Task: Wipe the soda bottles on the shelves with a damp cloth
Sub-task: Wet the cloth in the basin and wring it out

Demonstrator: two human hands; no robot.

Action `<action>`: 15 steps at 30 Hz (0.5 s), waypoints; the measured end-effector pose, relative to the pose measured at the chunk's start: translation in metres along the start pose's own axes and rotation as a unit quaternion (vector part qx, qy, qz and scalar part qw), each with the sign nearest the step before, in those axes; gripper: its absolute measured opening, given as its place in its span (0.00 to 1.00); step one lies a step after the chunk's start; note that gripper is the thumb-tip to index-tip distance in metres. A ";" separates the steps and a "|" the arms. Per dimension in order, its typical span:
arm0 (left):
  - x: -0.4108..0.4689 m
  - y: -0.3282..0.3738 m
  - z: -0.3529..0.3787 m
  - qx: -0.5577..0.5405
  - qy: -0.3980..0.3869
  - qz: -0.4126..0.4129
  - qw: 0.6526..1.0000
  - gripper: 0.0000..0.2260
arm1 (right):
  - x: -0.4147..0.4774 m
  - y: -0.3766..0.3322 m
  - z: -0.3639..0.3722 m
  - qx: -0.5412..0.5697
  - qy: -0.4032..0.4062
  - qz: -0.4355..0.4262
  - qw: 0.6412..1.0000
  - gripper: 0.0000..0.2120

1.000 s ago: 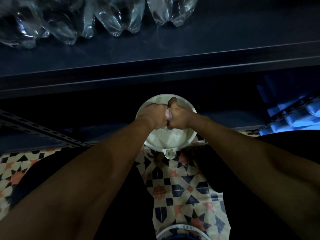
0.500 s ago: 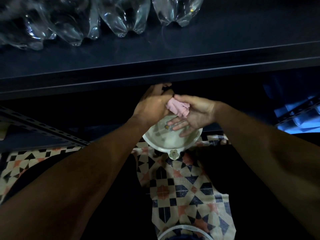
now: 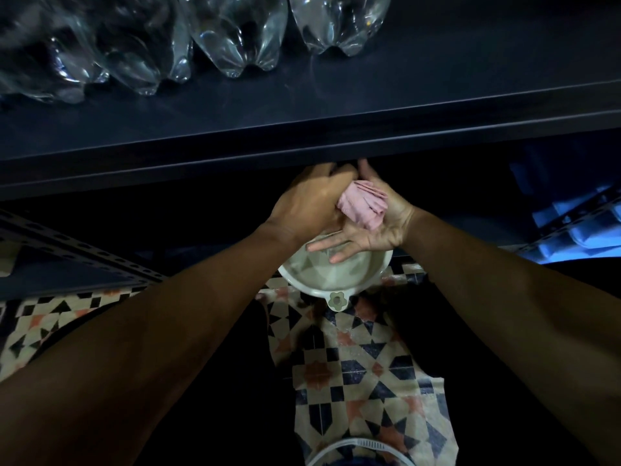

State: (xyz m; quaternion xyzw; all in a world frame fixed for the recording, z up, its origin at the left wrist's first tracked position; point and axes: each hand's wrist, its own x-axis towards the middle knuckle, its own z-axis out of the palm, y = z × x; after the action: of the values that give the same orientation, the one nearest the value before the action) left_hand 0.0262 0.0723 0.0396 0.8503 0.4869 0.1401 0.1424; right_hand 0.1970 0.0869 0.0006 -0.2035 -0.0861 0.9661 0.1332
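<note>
Over the bowl (image 3: 302,286), your left hand (image 3: 309,203) grips the pink cloth (image 3: 364,208) — your right hand (image 3: 373,233) lies flat, palm up, under it. Soda bottles (image 3: 235,35) stand on the shelf (image 3: 437,95) above.

A round white plastic basin (image 3: 353,277) with some water in it sits on the floor of cream, navy and terracotta geometric tiles (image 3: 353,371), its flower-shaped tab (image 3: 337,300) facing the near side. Far right, blurred blue plastic containers (image 3: 578,227) glow. A white ribbed ring (image 3: 356,445) peeks in below.
</note>
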 end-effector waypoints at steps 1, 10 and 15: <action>0.000 0.000 0.003 0.002 0.004 0.000 1.000 0.16 | 0.002 0.003 0.002 0.004 -0.013 0.004 1.000 0.61; 0.002 -0.001 -0.006 0.008 -0.021 0.024 0.999 0.11 | 0.008 0.014 0.020 -0.040 -0.082 -0.019 0.996 0.29; 0.004 -0.015 -0.009 0.032 -0.090 0.046 0.994 0.09 | 0.006 0.001 0.020 -0.177 0.040 0.035 0.983 0.09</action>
State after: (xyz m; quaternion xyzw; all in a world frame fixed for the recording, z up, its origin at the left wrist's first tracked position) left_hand 0.0128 0.0843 0.0421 0.8849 0.4371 0.0535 0.1517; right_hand 0.1828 0.0853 0.0161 -0.2656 -0.2436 0.9305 0.0648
